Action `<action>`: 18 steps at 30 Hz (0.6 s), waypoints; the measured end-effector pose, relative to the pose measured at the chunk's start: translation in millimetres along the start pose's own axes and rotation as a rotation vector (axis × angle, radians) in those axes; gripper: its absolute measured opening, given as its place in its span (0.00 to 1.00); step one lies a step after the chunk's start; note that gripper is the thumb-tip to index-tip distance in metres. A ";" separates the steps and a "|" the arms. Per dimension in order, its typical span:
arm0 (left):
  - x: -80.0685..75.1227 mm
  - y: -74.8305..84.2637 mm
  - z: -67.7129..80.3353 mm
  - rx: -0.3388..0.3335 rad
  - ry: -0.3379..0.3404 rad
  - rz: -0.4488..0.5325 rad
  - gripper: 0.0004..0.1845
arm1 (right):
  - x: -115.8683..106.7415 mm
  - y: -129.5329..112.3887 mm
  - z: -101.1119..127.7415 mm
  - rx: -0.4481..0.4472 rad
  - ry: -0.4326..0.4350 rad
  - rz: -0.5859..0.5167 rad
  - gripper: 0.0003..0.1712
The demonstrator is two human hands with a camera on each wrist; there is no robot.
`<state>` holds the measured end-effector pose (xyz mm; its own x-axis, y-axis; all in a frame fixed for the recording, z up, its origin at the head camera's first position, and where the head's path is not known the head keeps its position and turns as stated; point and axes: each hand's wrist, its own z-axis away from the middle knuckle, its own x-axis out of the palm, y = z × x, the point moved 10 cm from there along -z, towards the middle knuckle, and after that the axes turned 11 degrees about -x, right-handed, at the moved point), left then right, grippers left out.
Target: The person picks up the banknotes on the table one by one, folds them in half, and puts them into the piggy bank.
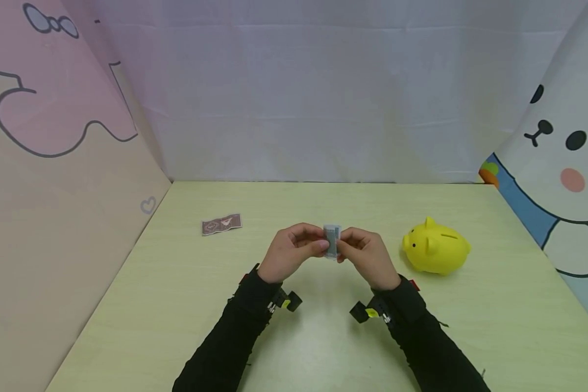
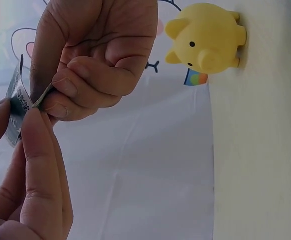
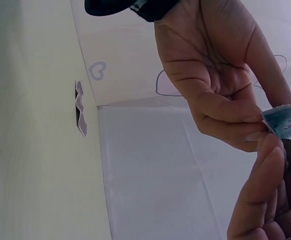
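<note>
Both hands meet above the middle of the table [image 1: 186, 305] — the left hand [image 1: 294, 251] and right hand [image 1: 367, 256] each pinch one small folded note [image 1: 331, 240] between thumb and fingertips, fingers curled tight on it, note held clear of the surface. In the left wrist view the note [image 2: 16, 102] sits edge-on between the two hands' fingertips; in the right wrist view a grey-blue printed corner [image 3: 285, 121] pokes out past the thumb. How many folds it has, cannot tell.

Judgement: note is thin paper — very light, limp, creases easily, can tear if pulled apart hard. Not slippery, but small enough to slip out of a loose pinch. Best held at the folded edges with fingertip pads, both sides, as now.

A yellow pig bank [image 1: 436, 249] stands on the table just right of the right hand, slot on its back, not touched. A second note [image 1: 221, 224], brownish, lies flat well apart to the left, near the pink wall [image 1: 54, 190].
</note>
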<state>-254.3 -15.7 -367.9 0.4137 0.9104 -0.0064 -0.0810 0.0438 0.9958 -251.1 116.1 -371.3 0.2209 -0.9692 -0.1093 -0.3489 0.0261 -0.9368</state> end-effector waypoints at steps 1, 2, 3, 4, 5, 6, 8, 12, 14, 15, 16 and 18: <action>-0.2 -0.2 -0.1 0.000 0.006 -0.005 0.12 | 0.2 -0.2 0.0 -0.001 -0.001 0.000 0.09; -0.4 -0.4 -0.2 -0.001 0.012 -0.012 0.12 | 0.6 -0.4 -0.2 -0.004 -0.002 -0.001 0.09; -0.5 -0.3 -0.2 -0.001 0.018 -0.017 0.12 | 0.8 -0.6 -0.4 -0.009 -0.004 0.000 0.09; -0.5 -0.3 -0.2 -0.001 0.022 -0.022 0.11 | 1.1 -0.7 -0.6 -0.014 -0.006 0.002 0.09; -0.7 -0.1 -0.1 -0.002 0.028 -0.028 0.11 | 1.5 -0.9 -0.8 -0.019 -0.009 0.001 0.09; -0.7 0.2 0.1 -0.002 0.033 -0.032 0.11 | 1.8 -1.2 -0.9 -0.024 -0.011 0.001 0.09; -0.7 0.4 0.2 0.000 0.040 -0.038 0.11 | 2.7 -2.0 -1.0 -0.033 -0.015 0.000 0.09; -1.1 -0.1 -0.2 0.007 0.048 -0.041 0.11 | 4.0 -2.8 -0.5 -0.038 -0.023 -0.004 0.09; -1.3 -0.4 -0.5 0.007 0.049 -0.040 0.11 | 4.4 -2.7 -0.4 -0.038 -0.025 -0.003 0.09; -1.4 -0.5 -0.6 0.005 0.050 -0.040 0.11 | 4.5 -2.6 -0.3 -0.036 -0.027 -0.001 0.09; -1.4 -0.6 -0.7 0.003 0.050 -0.039 0.11 | 4.5 -2.5 -0.2 -0.035 -0.027 0.001 0.10; -1.5 -0.7 -0.8 0.001 0.050 -0.039 0.11 | 4.6 -2.6 0.0 -0.031 -0.027 0.003 0.10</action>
<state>-255.6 -16.7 -368.7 0.3705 0.9275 -0.0501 -0.0642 0.0794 0.9948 -249.2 111.5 -369.4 0.2440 -0.9621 -0.1216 -0.3775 0.0213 -0.9258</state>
